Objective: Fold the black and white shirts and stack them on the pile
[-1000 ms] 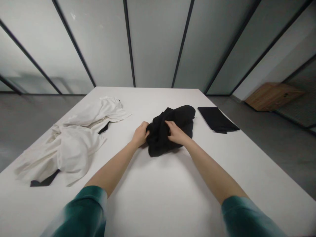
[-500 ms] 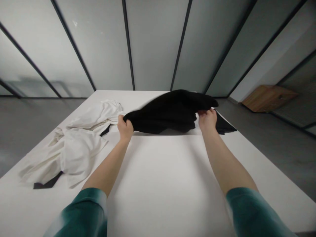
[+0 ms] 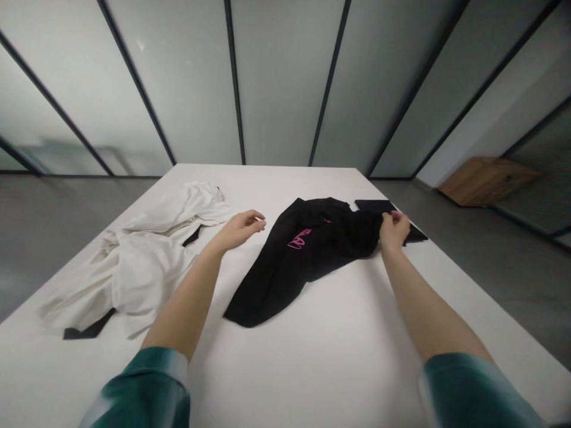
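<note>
**Q:** Report the layout, left to right.

**A:** On the table, the white garment lies crumpled at the left, with a black strip showing under its near edge. Next is the left hand, raised clear of the cloth. The black garment lies diagonally at mid-table, with pink lettering facing up. The right hand sits at the garment's far right end. Just behind that hand, the folded black cloth lies flat near the table's far edge. Beyond the table at far right, a wooden box stands on the floor.

**Q:** State the condition of each hand.

**A:** The hands are well apart, with the black garment between them. The left hand is open and holds nothing. The right hand has its fingers closed on a bunched fold of the garment.

**Q:** Which step is in hand?

**A:** Judging by how the cloth lies, the step is spreading the black garment flat. Most of it is laid out; the right end remains gathered.

**Q:** What does the next move call for?

**A:** The free left hand must come onto the cloth, and the gathered end needs smoothing out.
</note>
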Motion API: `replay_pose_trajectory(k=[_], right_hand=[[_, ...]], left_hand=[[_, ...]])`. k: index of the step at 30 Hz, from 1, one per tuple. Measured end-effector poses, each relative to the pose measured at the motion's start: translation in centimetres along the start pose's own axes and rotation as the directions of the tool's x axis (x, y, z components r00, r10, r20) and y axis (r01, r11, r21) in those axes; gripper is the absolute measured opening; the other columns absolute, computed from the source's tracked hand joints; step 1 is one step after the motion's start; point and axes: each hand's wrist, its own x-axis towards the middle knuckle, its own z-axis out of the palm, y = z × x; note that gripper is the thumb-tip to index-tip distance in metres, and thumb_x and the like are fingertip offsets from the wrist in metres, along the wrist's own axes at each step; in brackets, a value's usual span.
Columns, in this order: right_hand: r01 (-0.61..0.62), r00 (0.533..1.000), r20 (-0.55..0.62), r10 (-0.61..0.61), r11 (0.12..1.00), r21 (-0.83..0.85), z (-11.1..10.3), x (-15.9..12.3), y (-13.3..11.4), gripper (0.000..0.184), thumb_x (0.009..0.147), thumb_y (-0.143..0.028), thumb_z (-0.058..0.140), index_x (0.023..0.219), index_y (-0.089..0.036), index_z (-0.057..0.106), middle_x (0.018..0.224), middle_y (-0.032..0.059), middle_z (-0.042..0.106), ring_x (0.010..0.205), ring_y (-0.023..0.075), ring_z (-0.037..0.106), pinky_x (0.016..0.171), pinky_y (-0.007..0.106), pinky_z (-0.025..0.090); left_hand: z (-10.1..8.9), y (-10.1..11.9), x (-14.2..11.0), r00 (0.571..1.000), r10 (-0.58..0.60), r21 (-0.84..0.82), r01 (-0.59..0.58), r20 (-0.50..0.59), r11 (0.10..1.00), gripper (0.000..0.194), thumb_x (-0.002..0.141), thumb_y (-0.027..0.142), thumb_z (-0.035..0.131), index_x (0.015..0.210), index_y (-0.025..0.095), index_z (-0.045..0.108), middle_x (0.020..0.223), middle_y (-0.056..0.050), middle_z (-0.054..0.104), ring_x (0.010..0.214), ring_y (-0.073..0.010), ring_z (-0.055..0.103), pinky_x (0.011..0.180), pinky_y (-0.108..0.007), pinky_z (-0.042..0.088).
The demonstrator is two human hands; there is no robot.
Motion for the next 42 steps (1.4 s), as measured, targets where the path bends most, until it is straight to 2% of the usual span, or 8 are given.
replay_pose_trajectory(k=[3,10,18,25,28,35,37,42], right_hand=[[0.189,0.979,0.107,-0.175,0.974,-0.128,-0.4,-0.1,-1.2,0.037,0.086,-0.042,0.052,0.108,-0.016,0.065,0.114,0.0144,0.067,0.112,0.0289,0.06,0.104,0.047,0.043],[0.494,0.529,0.848,-0.032,0.824,-0.277,1.2,-1.7,-3.2,0.051,0.074,-0.04,0.073,0.12,-0.019,0.068,0.117,0.0153,0.069,0.107,0.0314,0.065,0.095,0.04,0.049],[-0.026,0.873,0.486,-0.03,0.994,0.109,4.1,-1.4,-4.5,0.027,0.067,-0.032,0.065,0.09,-0.02,0.07,0.083,0.0042,0.073,0.091,0.027,0.066,0.092,0.043,0.05],[-0.44,0.794,0.607,0.04,0.726,0.528,5.2,-2.7,-11.6,0.05,0.079,-0.067,0.047,0.07,-0.022,0.068,0.067,0.0049,0.065,0.085,0.0248,0.066,0.087,0.04,0.054],[-0.308,0.755,0.646,-0.116,0.806,0.505,3.2,-4.2,-14.4,0.045,0.078,-0.061,0.053,0.056,-0.023,0.064,0.066,0.0055,0.063,0.087,0.0249,0.065,0.087,0.037,0.051],[0.218,-0.031,0.845,-0.535,0.821,0.528,0.2,-12.1,-16.4,0.029,0.08,-0.031,0.061,0.053,-0.023,0.058,0.067,0.0032,0.065,0.083,0.0224,0.064,0.088,0.038,0.045],[0.425,-0.022,0.86,-0.509,0.774,0.469,0.4,-13.2,-15.3,0.02,0.079,-0.023,0.059,0.06,-0.022,0.058,0.065,0.0018,0.062,0.076,0.0207,0.062,0.086,0.038,0.045],[0.686,0.334,0.851,-0.404,0.724,0.074,1.2,-12.0,-11.2,0.048,0.078,-0.028,0.062,0.125,-0.018,0.061,0.119,0.0158,0.063,0.102,0.0307,0.062,0.086,0.042,0.047]], left_hand=[[4.7,-2.2,1.2,0.994,0.103,0.226,-0.11,0.044,0.968,0.046,0.086,0.044,0.058,0.123,0.018,0.062,0.132,-0.014,0.064,0.122,-0.0282,0.059,0.103,-0.044,0.046],[9.3,-4.0,1.2,0.974,0.019,0.591,-0.152,0.224,0.792,0.043,0.09,0.023,0.049,0.132,0.025,0.059,0.126,-0.01,0.062,0.116,-0.0238,0.061,0.098,-0.038,0.048],[5.2,-5.1,1.2,0.877,-0.166,0.603,0.437,-0.451,0.667,0.027,0.09,0.038,0.05,0.103,0.02,0.065,0.102,-0.012,0.07,0.095,-0.0278,0.067,0.075,-0.035,0.049],[3.7,-5.3,1.2,0.989,-0.145,0.56,0.12,0.001,0.82,0.048,0.089,0.063,0.047,0.083,0.022,0.071,0.082,-0.009,0.07,0.085,-0.0279,0.067,0.078,-0.036,0.049],[4.1,-3.8,1.3,0.976,0.083,0.571,0.047,-0.2,0.82,0.045,0.095,0.051,0.043,0.106,0.019,0.072,0.107,-0.014,0.068,0.105,-0.0292,0.062,0.095,-0.04,0.046],[7.4,-2.2,1.0,0.939,0.342,0.578,-0.302,0.041,0.758,0.069,0.082,0.024,0.056,0.149,0.019,0.041,0.153,-0.014,0.042,0.142,-0.0298,0.035,0.115,-0.045,0.032],[8.6,-2.6,0.9,0.951,0.26,0.6,-0.309,0.17,0.738,0.065,0.083,0.025,0.055,0.147,0.02,0.045,0.145,-0.013,0.051,0.136,-0.0303,0.043,0.113,-0.047,0.033],[9.7,-2.9,0.8,0.991,0.071,0.685,-0.128,0.111,0.717,0.065,0.089,0.039,0.052,0.149,0.016,0.043,0.123,-0.017,0.061,0.113,-0.0325,0.059,0.098,-0.046,0.045]])
